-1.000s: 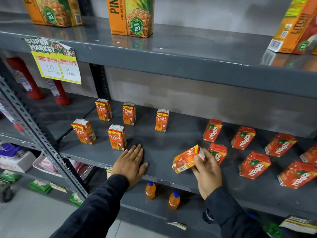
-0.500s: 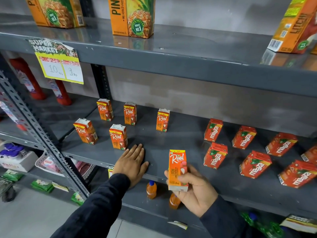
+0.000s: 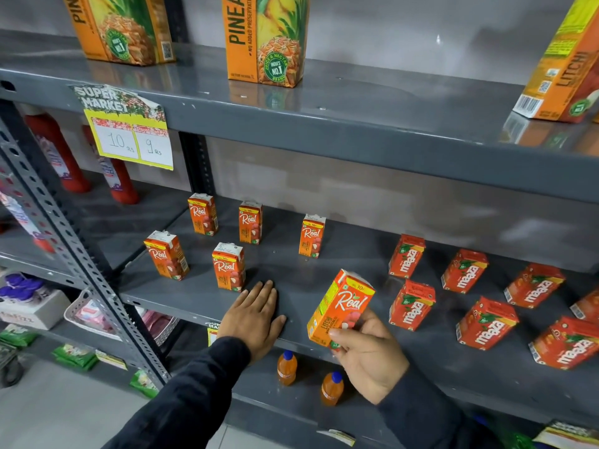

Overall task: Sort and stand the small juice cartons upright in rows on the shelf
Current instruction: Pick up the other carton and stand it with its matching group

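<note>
My right hand (image 3: 368, 354) grips an orange Real litchi carton (image 3: 340, 307) by its lower end, tilted right, just above the front of the grey middle shelf (image 3: 324, 273). My left hand (image 3: 251, 315) lies flat and open on the shelf's front edge, empty. Several Real cartons stand upright on the left part, among them a front carton (image 3: 228, 266) just beyond my left fingers and a back carton (image 3: 311, 235). Several red Maaza cartons, such as the nearest Maaza carton (image 3: 411, 304), stand on the right part.
Large pineapple juice cartons (image 3: 265, 40) and a litchi carton (image 3: 564, 69) stand on the upper shelf. A price tag (image 3: 128, 131) hangs from its edge. Red bottles (image 3: 116, 176) sit behind a perforated upright (image 3: 74, 251) at left. Small orange bottles (image 3: 287, 367) stand on the shelf below.
My right hand picked up the Real carton from among the Maaza cartons, turned it upright facing me, then lifted it forward over the shelf, tilted. My left hand stayed flat.
</note>
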A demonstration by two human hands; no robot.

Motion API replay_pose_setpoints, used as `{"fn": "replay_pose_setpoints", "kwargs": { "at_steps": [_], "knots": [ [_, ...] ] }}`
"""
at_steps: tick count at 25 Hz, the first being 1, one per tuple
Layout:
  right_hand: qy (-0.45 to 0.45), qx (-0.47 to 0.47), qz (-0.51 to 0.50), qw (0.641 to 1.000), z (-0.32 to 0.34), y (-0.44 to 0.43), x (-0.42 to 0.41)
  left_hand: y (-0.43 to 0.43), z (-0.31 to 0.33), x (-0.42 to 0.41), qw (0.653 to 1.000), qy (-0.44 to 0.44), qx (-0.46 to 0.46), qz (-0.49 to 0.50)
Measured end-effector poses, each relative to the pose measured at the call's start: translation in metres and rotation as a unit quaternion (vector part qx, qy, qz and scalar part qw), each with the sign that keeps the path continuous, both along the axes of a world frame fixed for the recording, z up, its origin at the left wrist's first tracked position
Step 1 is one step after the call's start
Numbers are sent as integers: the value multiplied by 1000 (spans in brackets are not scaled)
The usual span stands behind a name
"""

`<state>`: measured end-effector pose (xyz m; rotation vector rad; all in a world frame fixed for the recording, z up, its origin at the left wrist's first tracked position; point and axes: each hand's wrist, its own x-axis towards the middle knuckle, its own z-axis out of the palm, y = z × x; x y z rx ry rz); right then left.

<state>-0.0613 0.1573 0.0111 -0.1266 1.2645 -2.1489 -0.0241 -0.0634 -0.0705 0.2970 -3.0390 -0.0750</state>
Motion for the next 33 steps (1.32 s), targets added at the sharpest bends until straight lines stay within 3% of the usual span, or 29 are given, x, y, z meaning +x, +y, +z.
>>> {"fn": "replay_pose_setpoints", "kwargs": {
  "at_steps": [2, 5, 10, 18, 33],
  "knots": [
    [102, 123, -31, 987, -8, -9, -14, 2, 0, 0, 1000, -2, 1, 0],
    [241, 302, -37, 922, -17, -35, -36, 1, 2, 0, 1000, -2, 5, -1],
    [315, 400, 10, 861, -43, -75, -53, -2, 2, -1, 1000, -4, 11, -17],
    [350, 435, 11, 829, -50, -82, -56, -6, -1, -2, 999, -1, 15, -32],
    [350, 448, 52, 821, -47, -82, -61, 0, 9, 2, 1000, -18, 4, -19]
  ]
}}
